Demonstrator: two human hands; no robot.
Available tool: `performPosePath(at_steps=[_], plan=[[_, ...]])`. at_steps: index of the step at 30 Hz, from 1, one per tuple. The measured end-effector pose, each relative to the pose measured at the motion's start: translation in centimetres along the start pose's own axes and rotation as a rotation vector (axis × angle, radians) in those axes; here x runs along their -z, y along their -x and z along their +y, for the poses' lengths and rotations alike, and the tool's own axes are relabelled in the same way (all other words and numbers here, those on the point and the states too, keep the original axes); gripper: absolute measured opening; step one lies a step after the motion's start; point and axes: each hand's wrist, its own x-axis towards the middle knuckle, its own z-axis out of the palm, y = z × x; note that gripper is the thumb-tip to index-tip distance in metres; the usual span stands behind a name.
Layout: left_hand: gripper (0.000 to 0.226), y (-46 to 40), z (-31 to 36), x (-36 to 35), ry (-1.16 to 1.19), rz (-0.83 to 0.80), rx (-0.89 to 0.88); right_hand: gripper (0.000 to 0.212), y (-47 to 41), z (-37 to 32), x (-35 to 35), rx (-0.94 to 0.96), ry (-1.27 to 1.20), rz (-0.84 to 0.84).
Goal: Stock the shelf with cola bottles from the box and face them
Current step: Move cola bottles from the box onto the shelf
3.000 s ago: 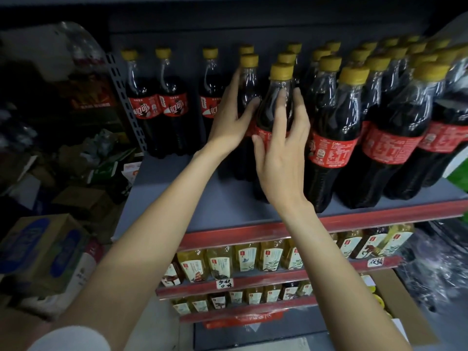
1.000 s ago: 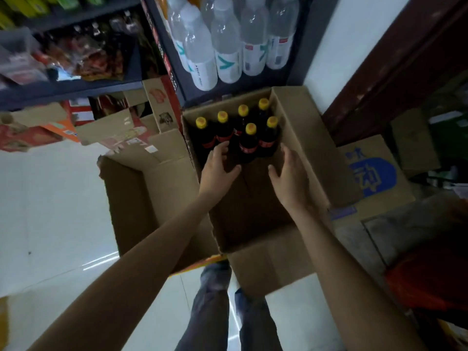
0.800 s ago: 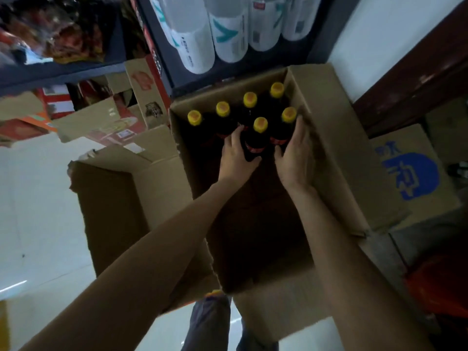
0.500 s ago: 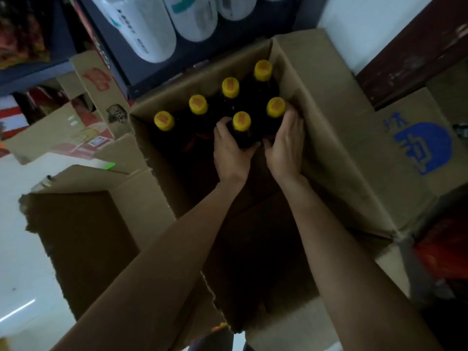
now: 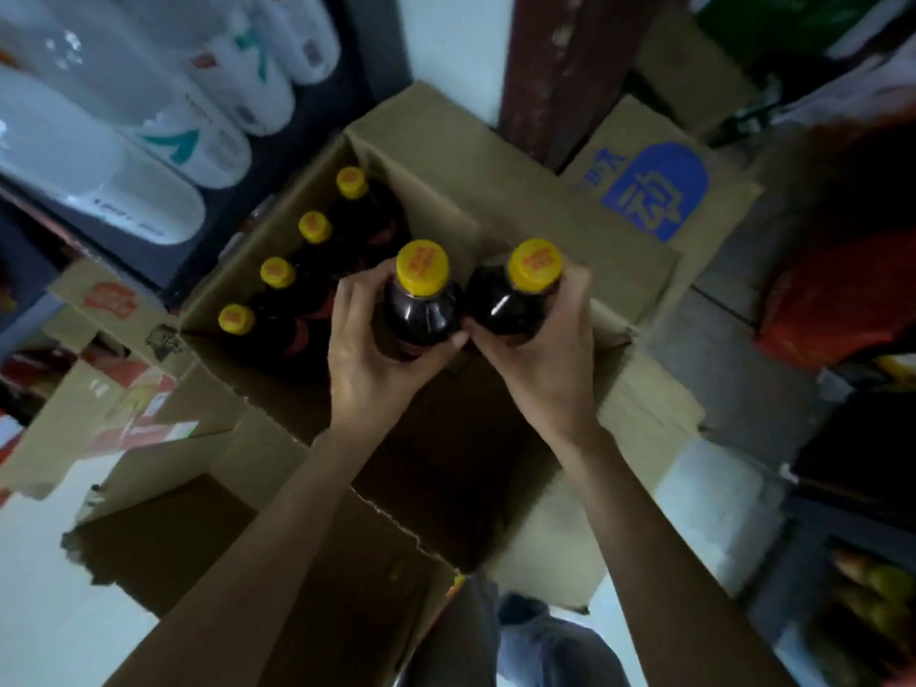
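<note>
I look straight down into an open cardboard box [image 5: 500, 181] on the floor. My left hand [image 5: 367, 359] grips one cola bottle [image 5: 421, 304] with a yellow cap, lifted above the box. My right hand [image 5: 545, 359] grips a second cola bottle [image 5: 515, 300] right beside it; the two bottles touch. Several more yellow-capped cola bottles [image 5: 297, 285] stand in a row along the box's far left wall. The cola shelf is out of view.
White bottles [image 5: 163, 121] lie on a dark shelf at the upper left. A second box with a blue logo [image 5: 654, 190] sits to the right, past a dark red post [image 5: 560, 66]. Open flaps and another empty box [image 5: 277, 577] spread at the lower left; my legs are below.
Three seconds ago both hands were facing bottles on the shelf. Since then they reached into the box, closed round two bottles, and have now raised them out of the row.
</note>
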Motion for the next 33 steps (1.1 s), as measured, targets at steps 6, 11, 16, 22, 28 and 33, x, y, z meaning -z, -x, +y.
performPosePath(at_steps=[6, 11, 16, 22, 28, 33], plan=[[0.065, 1.9, 11.4, -3.4, 0.076, -0.308, -0.139, 0.059, 6.9, -1.5, 11.0, -0.096, -0.126, 0.307], [0.068, 5.3, 19.0, -6.6, 0.111, -0.483, -0.348, 0.061, 14.1, -3.2, 19.3, -0.079, -0.081, 0.528], [0.069, 10.7, 26.1, -10.2, 0.254, -0.691, -0.378, 0.069, 20.5, -4.6, 27.4, -0.061, -0.004, 0.71], [0.068, 19.0, 34.7, -13.0, 0.379, -0.993, -0.327, 0.073, 30.9, -5.4, 35.2, -0.139, 0.034, 0.886], [0.065, 27.1, 42.9, -15.1, 0.445, -1.121, -0.497, 0.073, 41.2, -7.0, 42.9, -0.117, 0.116, 0.98], [0.056, 33.4, 49.7, -16.5, 0.514, -1.158, -0.64, 0.076, 48.2, -8.4, 49.4, -0.115, 0.205, 1.073]])
